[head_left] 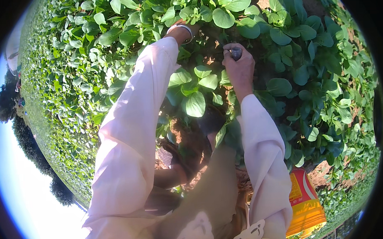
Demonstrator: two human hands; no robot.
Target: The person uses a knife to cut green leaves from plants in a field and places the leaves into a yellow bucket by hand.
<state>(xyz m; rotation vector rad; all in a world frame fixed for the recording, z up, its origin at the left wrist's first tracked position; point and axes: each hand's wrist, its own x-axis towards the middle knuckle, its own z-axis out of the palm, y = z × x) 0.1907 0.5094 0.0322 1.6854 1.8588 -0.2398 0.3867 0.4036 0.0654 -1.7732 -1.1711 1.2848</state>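
My left hand [182, 30], with a pale bangle [187, 33] at its wrist, reaches in among broad green leaves [224, 18] of low plants. The leaves hide its fingers, so I cannot see what they touch. To its right, my right hand [241, 70] is closed around a short dark round handle [236, 54]. The handle's end points up toward me, and whatever is at its other end is hidden in shade. A leafy green plant [194, 87] grows between my forearms, a little nearer than both hands.
Dense leafy plants [81, 56] cover the field on the left, and more [301, 65] grow at right. A yellow and red plastic container [306, 206] is at the lower right beside my sleeve. Brown soil [320, 172] shows between the plants. Dark trees [30, 142] line the far left.
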